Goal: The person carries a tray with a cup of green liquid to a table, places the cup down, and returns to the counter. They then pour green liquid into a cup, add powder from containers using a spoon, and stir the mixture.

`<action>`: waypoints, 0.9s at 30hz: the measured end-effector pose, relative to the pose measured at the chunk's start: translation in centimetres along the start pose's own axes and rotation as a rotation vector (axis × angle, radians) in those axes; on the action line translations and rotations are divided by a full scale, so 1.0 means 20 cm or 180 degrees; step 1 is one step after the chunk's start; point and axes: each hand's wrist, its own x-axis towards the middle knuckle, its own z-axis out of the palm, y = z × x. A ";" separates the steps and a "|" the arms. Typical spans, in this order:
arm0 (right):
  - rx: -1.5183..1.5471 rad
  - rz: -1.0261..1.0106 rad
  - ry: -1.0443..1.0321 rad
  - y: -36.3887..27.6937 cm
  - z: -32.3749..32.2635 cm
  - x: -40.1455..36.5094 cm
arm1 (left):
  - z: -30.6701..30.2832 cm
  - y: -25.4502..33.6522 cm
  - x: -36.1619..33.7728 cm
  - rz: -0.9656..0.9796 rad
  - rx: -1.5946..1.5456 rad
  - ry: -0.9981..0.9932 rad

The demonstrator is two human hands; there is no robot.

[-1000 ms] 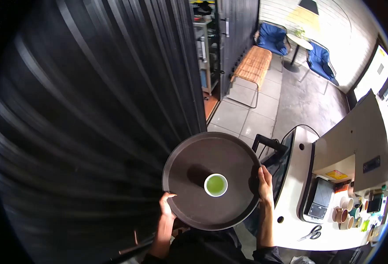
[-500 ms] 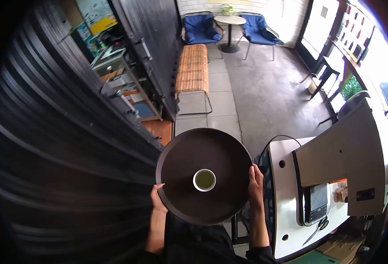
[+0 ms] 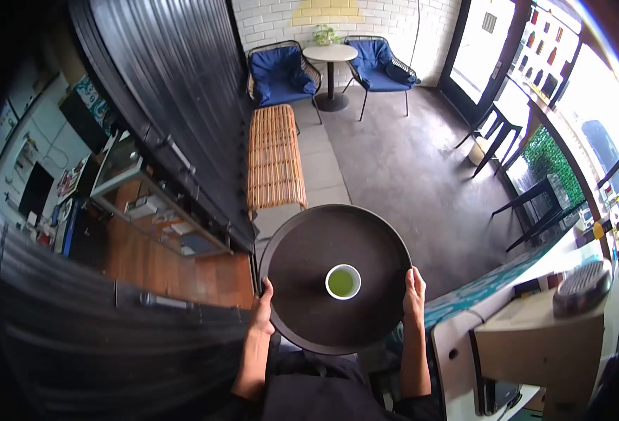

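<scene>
A round dark brown serving tray is held level in front of my body. My left hand grips its left rim with the thumb on top. On the opposite rim my right hand is closed the same way. The fingers under the tray are hidden on both sides. A small white cup stands upright on the tray, a little right of the middle, with green liquid in it. Neither hand touches the cup.
Ahead left is a rattan bench. Beyond it, two blue-cushioned chairs flank a round table. A white counter stands close on my right, a corrugated dark wall on my left. Black stools line the window.
I have moved forward with the tray, so the bench, chairs and table look nearer. The counter has slid back toward the lower right. The cup appears slightly further right on the tray.
</scene>
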 end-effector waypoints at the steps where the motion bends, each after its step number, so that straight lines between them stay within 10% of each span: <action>1: 0.0281 -0.0050 0.0349 -0.05 0.06 0.06 | 0.06 0.04 0.10 -0.0014 0.0095 0.0057; 27: 0.0234 -0.0282 0.0239 -0.51 0.07 2.83 | 1.77 0.46 2.41 -0.0332 -0.0190 -0.0226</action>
